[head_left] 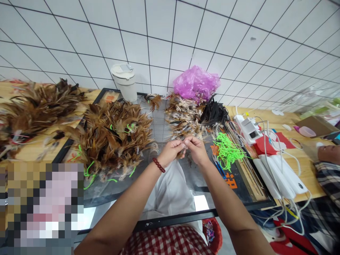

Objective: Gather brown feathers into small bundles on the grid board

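My left hand, with a dark red bead bracelet on the wrist, is closed in a pinch. Its fingertips meet those of my right hand, also pinched. Brown feathers poke out below the left fingers; whatever else is between the fingertips is too small to make out. Left of my hands is a large heap of brown feathers. Just beyond them lie pale mottled feathers and a bunch of black feathers. A tangle of bright green ties and blue-handled scissors lie to the right.
A lidded white cup and a pink plastic bag stand by the tiled wall. More feathers lie far left. A power strip with cables is at right, near another person's plaid sleeve. Below the table is a red basket.
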Demonstrator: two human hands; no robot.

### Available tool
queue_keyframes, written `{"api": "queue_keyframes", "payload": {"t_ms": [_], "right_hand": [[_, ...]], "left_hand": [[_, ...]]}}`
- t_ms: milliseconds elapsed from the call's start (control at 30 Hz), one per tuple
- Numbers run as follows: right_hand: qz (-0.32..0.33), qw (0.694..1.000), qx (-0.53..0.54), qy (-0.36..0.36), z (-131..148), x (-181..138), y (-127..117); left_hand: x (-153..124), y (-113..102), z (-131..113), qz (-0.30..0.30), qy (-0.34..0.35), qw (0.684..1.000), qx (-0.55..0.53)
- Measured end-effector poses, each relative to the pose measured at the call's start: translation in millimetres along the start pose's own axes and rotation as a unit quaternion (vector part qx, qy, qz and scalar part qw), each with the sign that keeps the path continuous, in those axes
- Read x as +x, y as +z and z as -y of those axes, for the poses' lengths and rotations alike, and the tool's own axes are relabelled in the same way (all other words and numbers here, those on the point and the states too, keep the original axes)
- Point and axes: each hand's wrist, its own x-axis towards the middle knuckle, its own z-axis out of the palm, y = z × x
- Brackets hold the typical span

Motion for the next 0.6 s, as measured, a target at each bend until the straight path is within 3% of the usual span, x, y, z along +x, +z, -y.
{"api": "queue_keyframes", "payload": {"t_ms": [200, 367, 467, 600], "right_hand": [[-0.051, 0.998, -0.03, -0.001, 1, 0, 4], [-0.087, 0.981, -0.154, -0.081, -1, 1, 4], [-0.069, 0.924, -0.341, -0.16, -4, 0, 1], [0.015, 0.789, -0.583, -0.194, -12, -1, 1]], "left_hand": [[2, 0, 6, 0.005, 0.021, 0.999, 0.029], [3, -3, -3, -0.079, 0.078, 0.993, 0.031], [4, -13, -15, -0.188, 0.163, 0.969, -0.004], [7, -23, -22, -0.286, 0.22, 0.933, -0.027]]}}
